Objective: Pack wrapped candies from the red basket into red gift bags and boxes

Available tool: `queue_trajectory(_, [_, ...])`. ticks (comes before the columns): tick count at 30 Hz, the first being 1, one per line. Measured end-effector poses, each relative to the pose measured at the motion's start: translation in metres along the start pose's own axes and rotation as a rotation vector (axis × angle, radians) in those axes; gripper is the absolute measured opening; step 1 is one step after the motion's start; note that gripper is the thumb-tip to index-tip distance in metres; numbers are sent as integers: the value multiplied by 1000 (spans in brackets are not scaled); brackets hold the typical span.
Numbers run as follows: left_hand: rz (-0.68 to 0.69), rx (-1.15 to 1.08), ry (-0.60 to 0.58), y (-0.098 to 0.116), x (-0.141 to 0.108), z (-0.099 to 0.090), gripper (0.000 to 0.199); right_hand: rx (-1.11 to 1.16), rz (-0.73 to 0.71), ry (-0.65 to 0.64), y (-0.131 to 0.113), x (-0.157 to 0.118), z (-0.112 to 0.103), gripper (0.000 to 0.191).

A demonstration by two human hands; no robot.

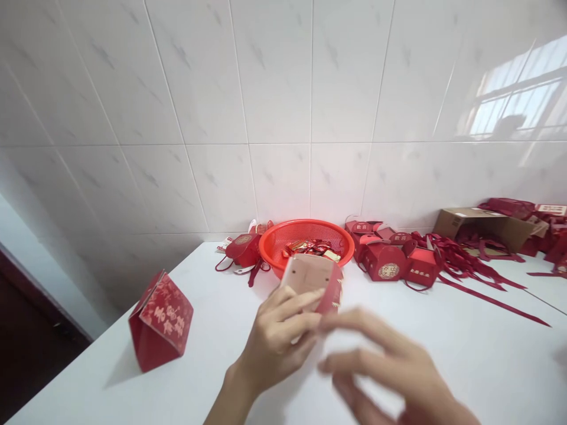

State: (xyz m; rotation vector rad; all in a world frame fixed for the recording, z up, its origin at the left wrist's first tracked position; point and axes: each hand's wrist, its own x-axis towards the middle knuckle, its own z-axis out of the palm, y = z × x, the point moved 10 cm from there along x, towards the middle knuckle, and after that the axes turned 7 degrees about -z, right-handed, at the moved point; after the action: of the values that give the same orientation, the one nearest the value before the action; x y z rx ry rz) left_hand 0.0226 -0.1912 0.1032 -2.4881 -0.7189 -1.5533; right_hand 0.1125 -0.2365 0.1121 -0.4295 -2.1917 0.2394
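Observation:
An opened-out red gift box (332, 290) with a pale inside and small punched holes is in my left hand (283, 330), whose fingers wrap over its near side. My right hand (390, 366), blurred by motion, is just to the right of the box. Its fingers are apart and nothing shows between them. Behind the gift box stands a red plastic mesh basket (271, 239) with several wrapped sweets (310, 247) in it. The box hides part of the basket's front.
A folded red box (162, 321) stands at the table's left. One red box (244, 250) lies beside the basket. Several red boxes (385, 262) are grouped right of it, near red ribbons (465, 260) and a brown cardboard box (487, 221). A tiled wall (283, 118) closes the back.

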Motion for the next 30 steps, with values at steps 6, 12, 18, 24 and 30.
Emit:
queue_trajectory(6, [42,-19,-252,11,1,33,32,-224,243,5,90,16,-35,23])
queue_trajectory(12, [-144,-142,-465,-6,-3,36,32,96,417,-150,114,-1,-15,41])
queue_trajectory(18, [-610,-228,-677,-55,-25,55,30,354,694,-249,142,-39,11,68])
queue_trajectory(24, [-780,-126,-792,-85,-46,64,77,348,759,-271,173,-61,18,104])
queue_trajectory(30, [-848,-140,-897,-90,-63,65,86,459,732,-282,186,-78,29,114])
